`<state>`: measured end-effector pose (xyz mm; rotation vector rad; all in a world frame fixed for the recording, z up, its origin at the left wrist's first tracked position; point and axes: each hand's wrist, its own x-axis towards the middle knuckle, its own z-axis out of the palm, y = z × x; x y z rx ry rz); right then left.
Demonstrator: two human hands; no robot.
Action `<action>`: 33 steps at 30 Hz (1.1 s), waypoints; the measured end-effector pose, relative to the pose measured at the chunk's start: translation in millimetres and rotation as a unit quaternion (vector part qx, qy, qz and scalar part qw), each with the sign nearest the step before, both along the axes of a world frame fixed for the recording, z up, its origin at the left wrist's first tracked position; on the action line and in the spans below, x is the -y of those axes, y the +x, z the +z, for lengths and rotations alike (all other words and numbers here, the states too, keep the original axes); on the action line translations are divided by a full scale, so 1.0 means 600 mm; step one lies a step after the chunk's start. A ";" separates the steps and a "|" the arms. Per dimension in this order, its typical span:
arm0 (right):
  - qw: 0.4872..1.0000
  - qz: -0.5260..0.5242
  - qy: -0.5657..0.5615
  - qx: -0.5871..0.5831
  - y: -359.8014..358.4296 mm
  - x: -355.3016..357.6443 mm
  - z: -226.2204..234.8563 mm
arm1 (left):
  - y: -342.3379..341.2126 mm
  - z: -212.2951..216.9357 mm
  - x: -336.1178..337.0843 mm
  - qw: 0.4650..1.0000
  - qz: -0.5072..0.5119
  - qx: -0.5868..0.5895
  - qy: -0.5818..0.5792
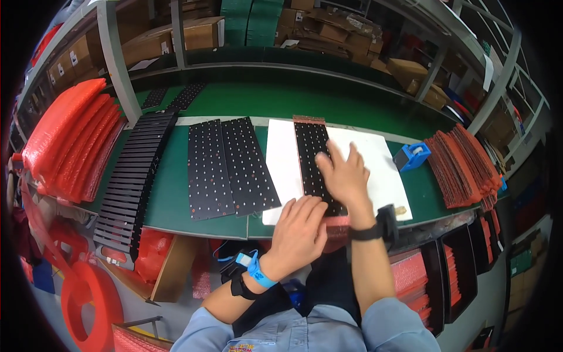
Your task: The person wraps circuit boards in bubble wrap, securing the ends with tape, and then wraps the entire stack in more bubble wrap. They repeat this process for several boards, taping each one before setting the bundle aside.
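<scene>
- Black dotted panel (312, 158) lying flat on white sheet (387, 170), centre-right of green desk (170, 199), long axis running away from body; red bubble wrap showing at its far end and near end.
- Right hand (346, 176) pressed flat on panel's near-right part, fingers (337, 154) spread apart, palm down, gripping nothing; black wrist strap just behind.
- Left hand (299, 226) palm down at desk's near edge, touching panel's near end and white sheet, fingers together and extended, clamped on nothing; blue wristband (258, 271) on wrist.
- Two more black dotted panels (231, 167) lying side by side just left of white sheet.
- Black slotted tray (132, 176) further left, overhanging desk edge.
- Stack of red bubble-wrap sleeves (70, 138) at far left.
- Blue tape dispenser (410, 156) right of white sheet, near its far corner.
- Fanned pile of red-wrapped pieces (463, 167) at right desk end.
- Cardboard boxes (193, 35) on shelf behind desk.
</scene>
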<state>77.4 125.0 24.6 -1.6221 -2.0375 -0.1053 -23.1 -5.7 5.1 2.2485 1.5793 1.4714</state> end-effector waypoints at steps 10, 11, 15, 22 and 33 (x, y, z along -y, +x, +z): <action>0.953 0.221 -0.204 -0.021 -0.021 -0.406 0.018 | 0.003 -0.002 -0.017 0.993 -0.018 -0.073 -0.089; 0.936 0.244 -0.252 -0.009 -0.029 -0.419 0.023 | 0.002 0.001 -0.017 0.993 -0.014 -0.080 -0.090; 0.892 0.301 -0.338 0.007 -0.025 -0.429 0.035 | 0.008 0.003 -0.019 0.991 -0.013 -0.085 -0.100; 0.877 0.405 -0.250 0.067 -0.011 -0.391 0.037 | 0.012 0.005 -0.031 0.989 -0.007 -0.100 -0.108; 0.865 0.327 -0.341 0.173 -0.066 -0.405 0.069 | 0.013 0.002 -0.019 0.987 0.019 -0.125 -0.094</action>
